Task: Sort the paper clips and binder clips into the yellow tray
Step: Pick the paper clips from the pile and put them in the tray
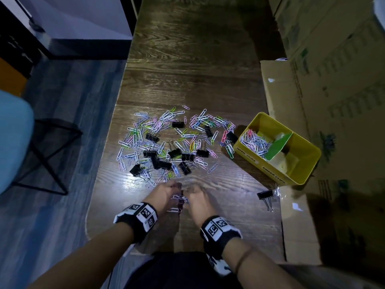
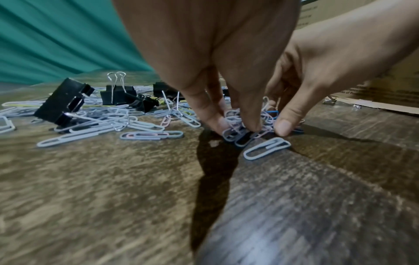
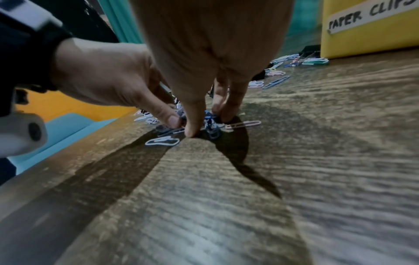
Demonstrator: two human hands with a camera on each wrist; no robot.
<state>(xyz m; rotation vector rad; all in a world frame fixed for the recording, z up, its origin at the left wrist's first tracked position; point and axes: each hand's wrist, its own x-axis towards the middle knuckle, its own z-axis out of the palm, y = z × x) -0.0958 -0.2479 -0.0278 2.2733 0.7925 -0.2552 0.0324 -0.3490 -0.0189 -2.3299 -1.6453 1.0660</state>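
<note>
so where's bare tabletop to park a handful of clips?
Bare wood: the dark wooden table beyond the scattered clip pile, and the strip between the hands and the yellow tray. Crowded: mid-table, and the tray's near-left corner.

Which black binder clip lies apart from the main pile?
The binder clip by the table's right edge, below the yellow tray; the others sit among the scattered paper clips.

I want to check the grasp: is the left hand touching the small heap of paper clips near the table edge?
Touching. The left wrist view shows the left hand's fingertips pressed into the heap of paper clips.
</note>
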